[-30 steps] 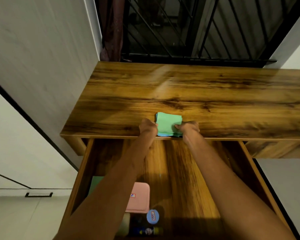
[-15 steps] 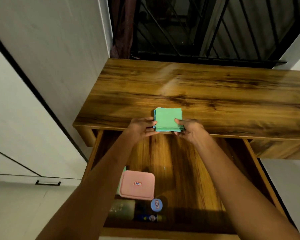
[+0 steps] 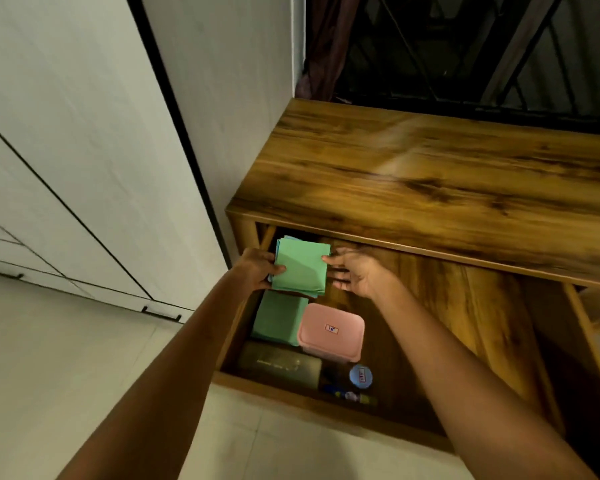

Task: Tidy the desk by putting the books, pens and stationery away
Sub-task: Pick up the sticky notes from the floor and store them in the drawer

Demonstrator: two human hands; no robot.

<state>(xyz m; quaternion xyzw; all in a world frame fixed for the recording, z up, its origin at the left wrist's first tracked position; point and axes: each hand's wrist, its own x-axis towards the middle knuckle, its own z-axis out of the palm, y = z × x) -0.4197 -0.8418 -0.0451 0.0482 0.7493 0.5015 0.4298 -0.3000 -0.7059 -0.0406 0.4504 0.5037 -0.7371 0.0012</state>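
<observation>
A stack of green paper sheets hangs over the back left corner of the open wooden drawer. My left hand grips the stack's left edge. On the stack's right side my right hand has its fingers spread, with the thumb touching the edge. Below the stack, inside the drawer, lie a second green pad, a pink lidded box, a dark olive case, a small blue round tin and a small tube.
The wooden desk top stands above the drawer with nothing on it. White cabinet doors run along the left, with pale floor below them. A dark window grille and a curtain are behind the desk. The drawer's right half shows bare wood.
Both hands carried the green stack off the desk's front edge, down and left into the drawer's back left corner. The view swung left and down. My right hand's fingers have spread.
</observation>
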